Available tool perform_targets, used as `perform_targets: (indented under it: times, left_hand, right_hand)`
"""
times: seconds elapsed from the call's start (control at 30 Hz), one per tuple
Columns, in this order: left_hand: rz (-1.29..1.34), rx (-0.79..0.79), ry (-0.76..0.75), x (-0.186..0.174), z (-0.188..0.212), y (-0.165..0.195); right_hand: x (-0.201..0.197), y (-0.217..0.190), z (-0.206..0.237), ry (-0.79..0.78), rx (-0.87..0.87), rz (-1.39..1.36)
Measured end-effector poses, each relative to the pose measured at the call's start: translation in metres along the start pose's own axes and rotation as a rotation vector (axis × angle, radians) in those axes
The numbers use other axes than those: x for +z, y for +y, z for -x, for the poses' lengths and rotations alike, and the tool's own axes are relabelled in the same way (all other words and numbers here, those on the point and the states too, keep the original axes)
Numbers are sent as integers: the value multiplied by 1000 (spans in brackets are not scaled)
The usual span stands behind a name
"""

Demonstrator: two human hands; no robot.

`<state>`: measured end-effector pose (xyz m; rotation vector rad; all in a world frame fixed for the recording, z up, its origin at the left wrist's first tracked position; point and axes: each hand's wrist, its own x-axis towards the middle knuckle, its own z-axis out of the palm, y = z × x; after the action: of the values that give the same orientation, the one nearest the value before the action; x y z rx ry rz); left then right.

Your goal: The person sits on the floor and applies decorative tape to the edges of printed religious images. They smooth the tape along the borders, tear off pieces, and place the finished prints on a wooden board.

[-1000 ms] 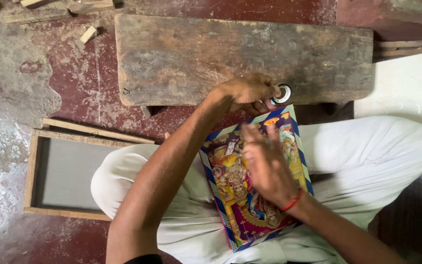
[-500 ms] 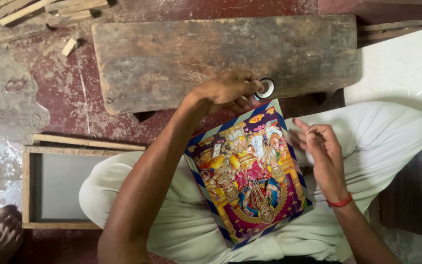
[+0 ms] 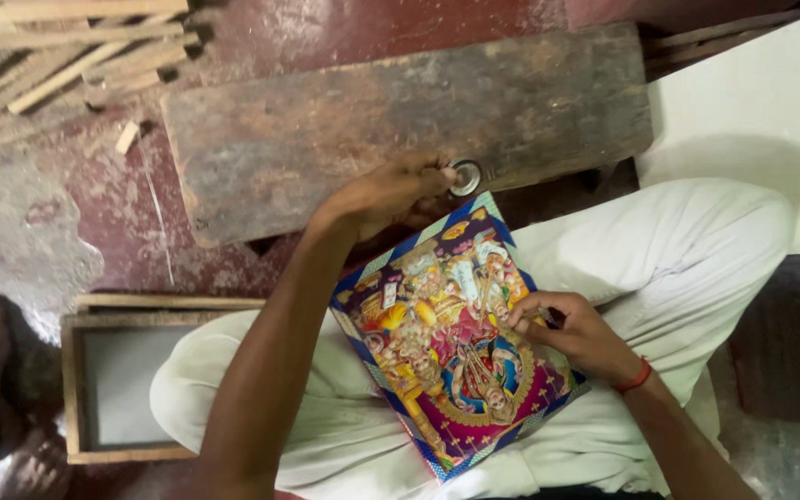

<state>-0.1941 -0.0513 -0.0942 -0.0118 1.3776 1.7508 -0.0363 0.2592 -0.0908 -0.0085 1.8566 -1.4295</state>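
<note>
While a colourful printed picture (image 3: pixel 451 338) lies tilted across the seated person's lap, the right hand (image 3: pixel 571 331) rests on its right edge, fingers curled and seemingly pinching a small dark item. The left hand (image 3: pixel 391 193) closes its fingertips on a small round metal object (image 3: pixel 465 178) on the worn wooden plank (image 3: pixel 326 130), just past the picture's top corner. Thin and light, the sheet looks easily creased; best held by its edges.

Your print (image 3: pixel 451 343) blazes with yellow, magenta and blue inside a checked blue border. Your trousers (image 3: pixel 678 250) are white, the plank (image 3: pixel 326 120) is weathered grey-brown, the floor (image 3: pixel 326 37) dark red, your wristband (image 3: pixel 636 378) red.
</note>
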Motion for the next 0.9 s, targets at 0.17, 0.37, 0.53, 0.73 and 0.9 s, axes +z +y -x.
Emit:
perform_targets:
  times: [0.17, 0.37, 0.53, 0.73, 0.9]
  left_hand:
    - [20, 72, 139, 34, 37, 39]
    - [154, 279, 474, 102, 126, -11]
    - [356, 123, 949, 178, 171, -107]
    - [509, 286, 1056, 255, 192, -176]
    - [450, 229, 1082, 251, 194, -177]
  right_hand:
    - [-36, -41, 9, 5, -15, 62]
    - [-98, -113, 14, -403, -86, 267]
    - [-79, -118, -28, -879, -115, 254]
    - [-31, -60, -47, -1090, -36, 389]
    - [-34, -47, -58, -1075, -56, 329]
